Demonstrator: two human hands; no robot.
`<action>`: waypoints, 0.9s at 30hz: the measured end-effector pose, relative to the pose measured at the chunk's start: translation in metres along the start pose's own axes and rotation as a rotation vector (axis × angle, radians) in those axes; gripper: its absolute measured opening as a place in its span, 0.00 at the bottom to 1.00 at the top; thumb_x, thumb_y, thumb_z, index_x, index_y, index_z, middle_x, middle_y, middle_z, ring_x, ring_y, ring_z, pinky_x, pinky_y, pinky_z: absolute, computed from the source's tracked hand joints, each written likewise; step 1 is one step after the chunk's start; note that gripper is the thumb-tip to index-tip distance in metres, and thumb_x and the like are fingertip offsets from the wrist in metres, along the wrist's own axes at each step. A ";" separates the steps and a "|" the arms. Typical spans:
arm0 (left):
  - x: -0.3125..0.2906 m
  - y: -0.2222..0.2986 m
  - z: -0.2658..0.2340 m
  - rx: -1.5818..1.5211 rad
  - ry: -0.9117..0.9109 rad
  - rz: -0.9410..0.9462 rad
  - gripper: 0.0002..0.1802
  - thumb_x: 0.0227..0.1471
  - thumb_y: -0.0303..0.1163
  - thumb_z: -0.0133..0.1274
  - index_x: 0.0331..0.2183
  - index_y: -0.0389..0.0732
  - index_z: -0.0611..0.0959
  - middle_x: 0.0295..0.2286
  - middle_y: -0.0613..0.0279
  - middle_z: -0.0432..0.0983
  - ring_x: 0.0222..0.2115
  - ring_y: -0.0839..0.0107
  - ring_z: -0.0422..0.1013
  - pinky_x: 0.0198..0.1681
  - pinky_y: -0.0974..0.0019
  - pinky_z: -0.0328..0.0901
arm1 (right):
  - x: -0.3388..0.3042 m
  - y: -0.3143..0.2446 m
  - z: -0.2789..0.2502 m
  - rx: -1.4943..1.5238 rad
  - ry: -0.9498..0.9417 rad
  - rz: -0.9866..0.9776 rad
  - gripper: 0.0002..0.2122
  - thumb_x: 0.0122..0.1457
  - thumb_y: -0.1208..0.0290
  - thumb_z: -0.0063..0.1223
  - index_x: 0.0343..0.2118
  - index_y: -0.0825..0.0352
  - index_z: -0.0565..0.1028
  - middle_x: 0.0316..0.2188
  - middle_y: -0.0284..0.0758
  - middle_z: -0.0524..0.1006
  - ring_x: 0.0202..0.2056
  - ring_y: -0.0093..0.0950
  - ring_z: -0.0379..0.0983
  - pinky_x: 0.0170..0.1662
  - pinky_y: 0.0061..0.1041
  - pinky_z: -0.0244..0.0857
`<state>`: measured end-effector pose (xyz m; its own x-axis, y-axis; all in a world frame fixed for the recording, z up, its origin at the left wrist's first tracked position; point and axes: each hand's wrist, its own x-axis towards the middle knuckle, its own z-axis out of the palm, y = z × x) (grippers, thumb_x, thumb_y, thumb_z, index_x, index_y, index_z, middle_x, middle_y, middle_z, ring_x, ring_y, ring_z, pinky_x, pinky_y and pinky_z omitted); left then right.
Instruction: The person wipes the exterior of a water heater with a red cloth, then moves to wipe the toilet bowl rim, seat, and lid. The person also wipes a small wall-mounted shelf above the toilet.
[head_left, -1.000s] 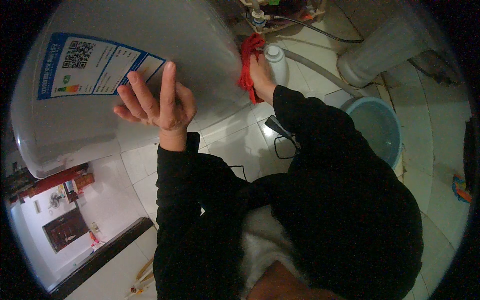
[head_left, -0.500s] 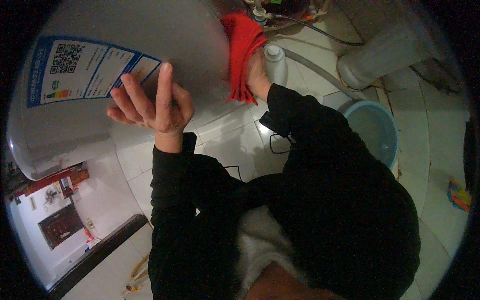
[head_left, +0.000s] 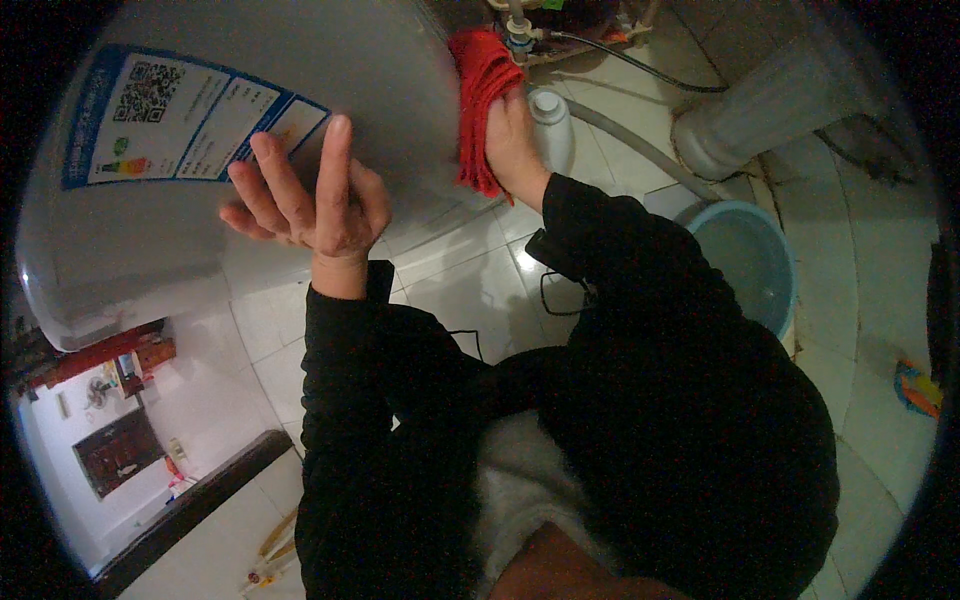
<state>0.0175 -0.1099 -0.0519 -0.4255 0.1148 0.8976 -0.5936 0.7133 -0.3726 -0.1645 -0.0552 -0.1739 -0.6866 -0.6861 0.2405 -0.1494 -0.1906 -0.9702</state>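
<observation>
A large grey appliance (head_left: 330, 60) with rounded edges fills the upper left, and a blue-and-white label (head_left: 190, 115) is stuck on its face. My left hand (head_left: 315, 205) is open in front of that face, just right of the label, fingers spread and holding nothing; whether it touches the surface I cannot tell. Against the appliance's right side, my right hand (head_left: 515, 150) presses a red cloth (head_left: 480, 95). The cloth is folded and hides most of the right fingers. A white bottle (head_left: 550, 125) stands on the floor just beyond my right wrist.
A blue basin (head_left: 745, 265) sits on the floor at the right. Beside it run a grey hose (head_left: 640, 148) and a thick grey pipe (head_left: 740, 115). Hoses and fittings (head_left: 520, 38) lie at the top. A dark-edged doorway (head_left: 200, 510) is at lower left.
The red cloth is more bunched, and my right hand shows more of its back. The label appears slightly higher and to the right. My left hand stays nearly in place.
</observation>
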 end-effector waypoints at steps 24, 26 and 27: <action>-0.003 0.002 0.002 -0.015 -0.003 -0.011 0.23 0.48 0.32 0.53 0.48 0.55 0.86 0.62 0.45 0.64 0.68 0.51 0.49 0.71 0.49 0.28 | -0.005 0.074 0.004 0.512 0.057 0.729 0.24 0.70 0.50 0.38 0.59 0.64 0.65 0.47 0.37 0.73 0.46 0.31 0.69 0.47 0.32 0.67; -0.003 0.001 0.002 -0.016 0.005 -0.011 0.23 0.48 0.32 0.53 0.48 0.55 0.86 0.61 0.45 0.64 0.68 0.51 0.49 0.71 0.49 0.28 | -0.010 0.087 0.003 0.548 0.022 0.883 0.23 0.70 0.49 0.39 0.57 0.61 0.66 0.41 0.33 0.74 0.41 0.28 0.70 0.43 0.31 0.68; -0.003 0.001 0.002 -0.017 0.005 -0.013 0.23 0.48 0.32 0.53 0.48 0.55 0.86 0.62 0.45 0.64 0.68 0.51 0.50 0.71 0.49 0.28 | -0.013 0.095 0.002 0.549 -0.018 0.942 0.24 0.70 0.48 0.37 0.58 0.62 0.66 0.44 0.34 0.74 0.43 0.29 0.70 0.44 0.33 0.68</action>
<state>0.0167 -0.1112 -0.0552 -0.4145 0.1082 0.9036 -0.5875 0.7265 -0.3565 -0.1686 -0.0660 -0.2696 -0.3474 -0.7304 -0.5881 0.7723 0.1328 -0.6212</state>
